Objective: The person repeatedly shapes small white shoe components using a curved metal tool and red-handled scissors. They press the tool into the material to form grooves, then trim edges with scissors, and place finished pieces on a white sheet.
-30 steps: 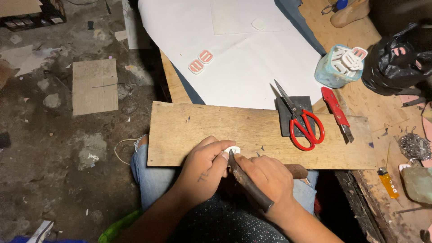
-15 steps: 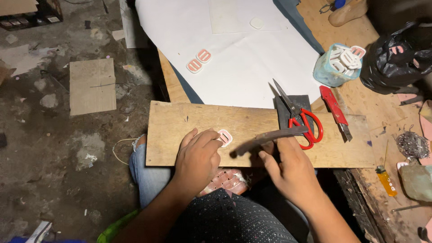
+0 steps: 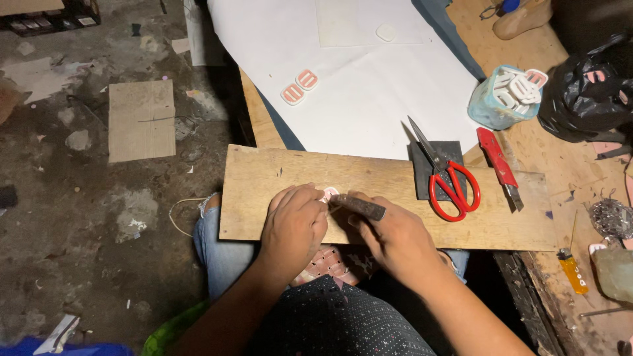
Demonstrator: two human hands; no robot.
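A large white paper sheet is spread over the far part of the worn wooden workbench. Nearer the person, a long rough wooden plank is laid across the lap. A crumpled black plastic bag is seen at the right edge of the bench, and just beside it a pale blue container filled with white and pink pieces. On the plank's right part, red-handled scissors are laid on a small dark square pad, with a red utility knife just beside them. Two small pink-and-white pieces are left on the paper, well apart from the hands.

At the plank's middle, the left hand is pressed down with fingers curled, pinning a small pink-and-white flat piece, which is mostly hidden under the fingertips. The right hand is closed around a dark-handled cutting tool, whose tip is brought to the piece; the blade itself is hidden by the fingers.
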